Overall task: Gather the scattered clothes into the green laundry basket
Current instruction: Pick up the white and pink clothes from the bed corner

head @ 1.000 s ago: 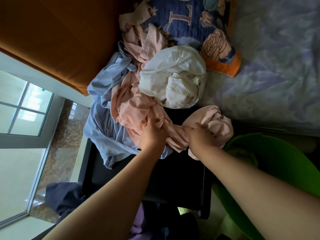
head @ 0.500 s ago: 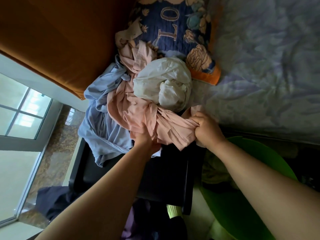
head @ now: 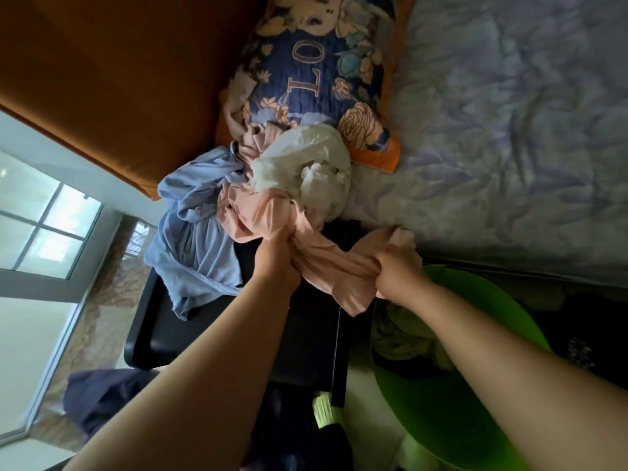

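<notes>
Both hands gripped the pink garment (head: 316, 263), bunched lengthwise between the left hand (head: 277, 256) and right hand (head: 396, 266), with the green basket (head: 475, 402) at five o'clock, nearer the right hand.

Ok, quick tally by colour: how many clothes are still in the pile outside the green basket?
Pink: 1, the pink garment, gripped by the left hand and the right hand
Light blue: 1, the blue garment
White: 1, the white bundle
Dark navy: 1, the dark cloth down on the floor
Total: 4
The green basket already holds some; those are too shadowed to count.
</notes>
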The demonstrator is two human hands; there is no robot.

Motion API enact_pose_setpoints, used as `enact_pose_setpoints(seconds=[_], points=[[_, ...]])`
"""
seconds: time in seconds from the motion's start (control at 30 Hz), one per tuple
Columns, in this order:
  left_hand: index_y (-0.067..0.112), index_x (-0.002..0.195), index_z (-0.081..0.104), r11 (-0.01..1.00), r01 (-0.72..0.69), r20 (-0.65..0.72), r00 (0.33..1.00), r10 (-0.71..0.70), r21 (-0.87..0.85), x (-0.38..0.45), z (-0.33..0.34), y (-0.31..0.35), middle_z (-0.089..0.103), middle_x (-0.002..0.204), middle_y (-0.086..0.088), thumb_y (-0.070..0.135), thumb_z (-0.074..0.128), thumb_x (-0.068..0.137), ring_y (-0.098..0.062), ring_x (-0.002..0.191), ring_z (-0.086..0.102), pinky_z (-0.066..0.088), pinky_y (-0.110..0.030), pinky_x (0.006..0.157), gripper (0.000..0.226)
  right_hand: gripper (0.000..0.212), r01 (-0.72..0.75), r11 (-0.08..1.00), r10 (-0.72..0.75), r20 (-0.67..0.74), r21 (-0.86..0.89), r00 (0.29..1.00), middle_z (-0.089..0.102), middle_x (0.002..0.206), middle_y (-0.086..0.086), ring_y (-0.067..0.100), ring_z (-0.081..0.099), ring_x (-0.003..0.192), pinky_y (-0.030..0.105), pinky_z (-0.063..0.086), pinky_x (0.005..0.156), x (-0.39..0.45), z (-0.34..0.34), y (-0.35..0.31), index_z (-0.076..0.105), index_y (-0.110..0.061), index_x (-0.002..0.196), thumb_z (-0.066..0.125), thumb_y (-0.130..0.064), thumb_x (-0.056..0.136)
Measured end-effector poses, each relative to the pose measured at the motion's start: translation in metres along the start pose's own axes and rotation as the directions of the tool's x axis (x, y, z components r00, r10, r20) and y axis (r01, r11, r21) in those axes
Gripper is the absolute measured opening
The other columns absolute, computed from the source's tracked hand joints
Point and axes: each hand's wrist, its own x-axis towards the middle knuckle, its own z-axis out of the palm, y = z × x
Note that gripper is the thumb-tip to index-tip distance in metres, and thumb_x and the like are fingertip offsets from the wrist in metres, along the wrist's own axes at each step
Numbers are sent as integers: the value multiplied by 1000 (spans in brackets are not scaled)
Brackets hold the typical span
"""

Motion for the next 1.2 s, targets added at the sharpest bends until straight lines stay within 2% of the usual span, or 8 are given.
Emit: enact_pose_setpoints(seconds=[0.23, 0.33, 0.53, 0.7, 0.8, 0.9, 1.0, 1.2], points=[[16, 84, 65, 894, -200, 165, 976, 144, 400, -65, 15, -26, 72, 77, -8, -7, 61, 82, -19, 73, 72, 59, -31, 73, 23, 50, 41, 815, -28, -31, 578, 999, 56, 129, -3, 15, 48, 124, 5, 30, 72, -15, -46, -65, 50, -18, 134, 38, -49, 98], [17, 80, 64, 783, -298, 263, 948, 177, 547, -82, 12, -42, 69, 69, -1, -7, 59, 82, -10, 61, 68, 54, -18, 55, 24, 63, -5, 800, -17, 31, 600, 999, 59, 125, -4, 17, 52, 122, 16, 38, 92, -10, -49, -81, 55, -18, 129, 58, -61, 82], [19, 93, 68, 196, -538, 550, 835, -10, 820, -72, -24, -46, 71, 96, 0, 40, 68, 75, -14, 92, 64, 51, -33, 87, 28, 43, -190, 902, 91, 258, 387, 962, 61, 86, 4, 15, 57, 72, 21, 42, 55, 1, -35, -76, 62, 0, 107, 77, -19, 72], [14, 81, 70, 705, -228, 152, 974, 171, 671, -66, -37, -21, 71, 81, -5, 49, 37, 97, -18, 73, 66, 53, -28, 74, 50, 10, -83, 949, 48, 122, 304, 991, 63, 87, 11, 27, 62, 83, 24, 43, 65, 3, -27, -89, 61, -12, 88, 59, -9, 78], [25, 117, 52, 348, -268, 99, 895, 434, 899, -53, -50, -2, 60, 117, -9, 31, 46, 90, -29, 98, 61, 48, -37, 76, 29, 24, -10, 903, 27, -34, 430, 999, 65, 96, 11, 27, 63, 91, 30, 50, 76, 4, -30, -89, 62, -14, 98, 56, -5, 77], [32, 150, -5, 6, -272, 251, 896, 367, 962, -35, -54, 5, 12, 156, -12, 39, 72, 74, -32, 135, 35, 40, -43, 104, 109, 36, 165, 853, -161, -52, 496, 986, 61, 106, 2, 18, 57, 101, 26, 44, 89, 3, -42, -91, 61, -15, 113, 52, -11, 79], [25, 151, -18, -244, -391, 445, 866, 231, 887, -21, -45, 9, -16, 161, -5, 74, 69, 47, -22, 149, -8, 14, -46, 121, 144, 53, 324, 726, -333, -102, 607, 937, 67, 117, 6, 20, 62, 109, 36, 46, 101, 0, -53, -96, 65, -10, 117, 52, -14, 65], [19, 142, 40, 203, -477, 429, 871, 239, 855, -37, -9, -5, 48, 141, 0, 74, 72, 38, -15, 134, 43, 37, -23, 104, 122, 24, 53, 53, -361, -30, 997, 932, 72, 73, 3, 11, 69, 68, 25, 57, 73, -12, -71, -109, 62, -4, 88, 48, 11, 76]])
